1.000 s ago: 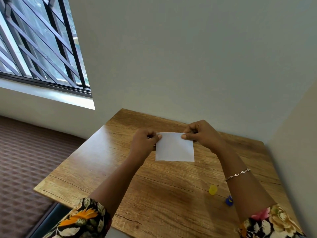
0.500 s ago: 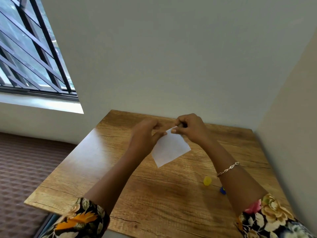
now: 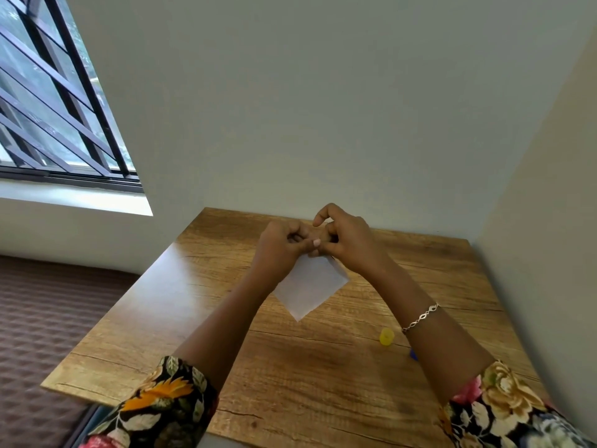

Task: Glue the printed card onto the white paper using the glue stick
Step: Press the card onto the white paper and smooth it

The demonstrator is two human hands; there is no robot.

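A white paper (image 3: 310, 287) hangs corner-down like a diamond above the wooden table (image 3: 323, 376). My left hand (image 3: 281, 245) and my right hand (image 3: 345, 240) meet at its top corner, fingers pinched together on it. The printed side of any card is hidden; I see only a plain white face, with a thin second edge along the right side. A yellow glue stick piece (image 3: 386, 336) stands on the table to the right, just left of my right forearm. A blue piece (image 3: 413, 354) peeks out beside that forearm, mostly hidden.
The table fits into a corner, with a wall behind and another wall on the right. A barred window (image 3: 58, 101) and its sill lie to the left. Brown patterned floor covering (image 3: 42, 318) runs below the table's left edge.
The paper has turned from flat and level to hanging by one corner. Both hands have closed in from its two upper corners to pinch the same top corner.
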